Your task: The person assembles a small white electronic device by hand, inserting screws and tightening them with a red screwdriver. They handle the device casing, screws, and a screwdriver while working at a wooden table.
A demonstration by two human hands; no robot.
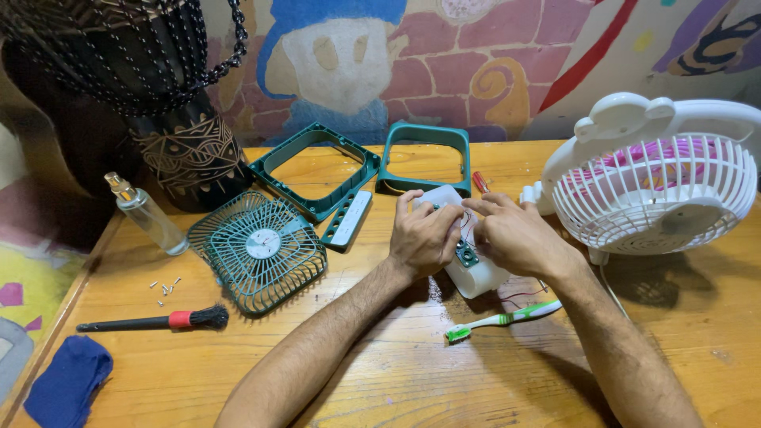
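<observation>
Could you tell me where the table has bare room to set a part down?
Bare wood lies along the near edge between the blue cloth and the left forearm, and at the near right below the white fan. It is crowded around the green grille, screws, black brush and toothbrush.

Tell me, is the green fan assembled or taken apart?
Taken apart. Its grille lies flat on the table, two frames lie separately, and screws are loose beside them.

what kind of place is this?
Likely a home or hobby repair table, not a factory: a painted mural wall, a wooden table with green fan parts, and loose screws.
</observation>
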